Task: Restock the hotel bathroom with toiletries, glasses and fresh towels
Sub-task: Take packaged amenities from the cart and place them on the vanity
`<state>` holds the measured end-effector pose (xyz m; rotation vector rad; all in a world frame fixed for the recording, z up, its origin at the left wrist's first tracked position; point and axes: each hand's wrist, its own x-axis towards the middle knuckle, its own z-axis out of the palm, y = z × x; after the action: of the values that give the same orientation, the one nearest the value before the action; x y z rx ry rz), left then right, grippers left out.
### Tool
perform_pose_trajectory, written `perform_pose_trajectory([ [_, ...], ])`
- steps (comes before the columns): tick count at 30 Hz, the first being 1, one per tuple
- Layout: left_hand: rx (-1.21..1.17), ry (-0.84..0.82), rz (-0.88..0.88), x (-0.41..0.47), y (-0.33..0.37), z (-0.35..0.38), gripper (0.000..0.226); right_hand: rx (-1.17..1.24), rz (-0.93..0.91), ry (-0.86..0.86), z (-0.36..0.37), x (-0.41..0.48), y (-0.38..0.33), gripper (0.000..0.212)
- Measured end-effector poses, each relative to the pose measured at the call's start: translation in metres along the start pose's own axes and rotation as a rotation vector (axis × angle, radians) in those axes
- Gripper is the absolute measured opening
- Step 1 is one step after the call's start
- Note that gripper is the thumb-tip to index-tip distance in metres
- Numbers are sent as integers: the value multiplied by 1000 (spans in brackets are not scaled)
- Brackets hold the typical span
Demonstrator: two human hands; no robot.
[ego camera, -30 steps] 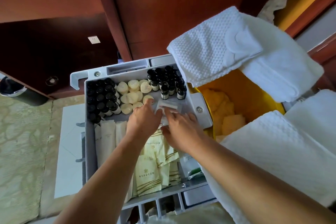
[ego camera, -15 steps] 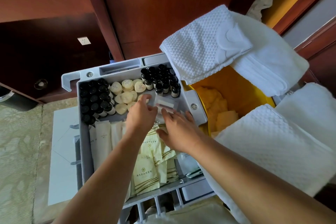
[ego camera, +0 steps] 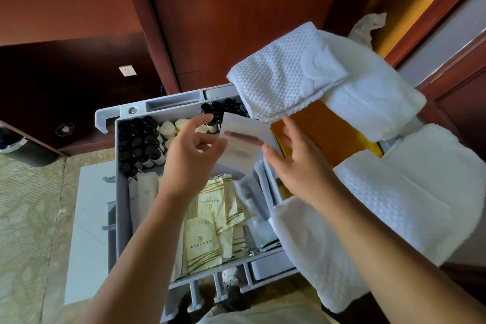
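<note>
A grey cart tray (ego camera: 119, 192) holds small black-capped bottles (ego camera: 139, 142), round cream soaps (ego camera: 168, 127) and cream sachets (ego camera: 201, 242). Above the tray, a clear flat packet (ego camera: 242, 150) with a dark reddish stick inside is lifted between my hands. My left hand (ego camera: 189, 163) pinches its left edge, index finger raised. My right hand (ego camera: 302, 163) has straight fingers, and its thumb touches the packet's right edge. Folded white towels (ego camera: 284, 79) lie at the cart's far right, with more white towels (ego camera: 410, 192) nearer me.
A yellow bag (ego camera: 323, 134) opens between the towel stacks. Dark wooden cabinets (ego camera: 210, 21) stand just behind the cart. A white sheet (ego camera: 89, 218) lies on the patterned carpet to the left. A dark bin (ego camera: 15, 144) sits at the far left.
Both hands were down on the packet in the tray; now it is lifted clear of the bottles, and the hands have spread apart at its edges.
</note>
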<state>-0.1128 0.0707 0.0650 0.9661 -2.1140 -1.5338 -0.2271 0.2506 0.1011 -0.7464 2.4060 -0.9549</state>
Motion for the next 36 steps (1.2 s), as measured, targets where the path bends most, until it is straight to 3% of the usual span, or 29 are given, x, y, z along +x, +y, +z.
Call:
perform_pose_trajectory([
  [9, -272, -192, 19, -85, 51, 13, 52, 515, 64, 23, -32, -61, 19, 72],
  [26, -327, -265, -82, -296, 43, 63, 43, 843, 132, 182, -72, -246, 110, 43],
  [36, -477, -151, -150, -438, 12, 98, 25, 971, 188, -7, -49, -380, 173, 56],
])
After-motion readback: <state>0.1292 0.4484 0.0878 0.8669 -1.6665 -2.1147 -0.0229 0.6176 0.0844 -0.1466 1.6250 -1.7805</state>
